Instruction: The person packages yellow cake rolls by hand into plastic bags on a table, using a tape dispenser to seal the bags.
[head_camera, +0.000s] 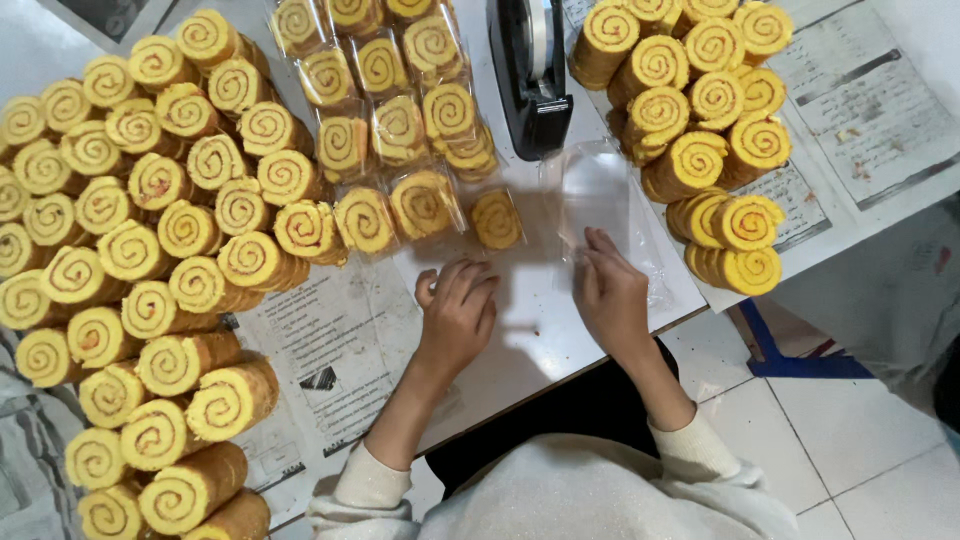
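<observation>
My right hand (610, 292) rests on the near end of a stack of clear plastic bags (600, 200), its fingertips pinching at the top bag. Curled loosely on the white table (540, 335), my left hand (457, 308) holds nothing I can see. Just beyond the left hand lie several bagged yellow swirl cake rolls (400, 125), the nearest one (497, 220) a short way past its fingertips. Unwrapped rolls stand in a large pile at the left (150, 250) and a smaller pile at the right (700, 110).
A black tape dispenser (535, 75) stands at the far middle between the bagged rolls and the right pile. Printed paper sheets (335, 350) lie under the rolls. The table's edge runs diagonally near my body, with tiled floor (800, 420) at the lower right.
</observation>
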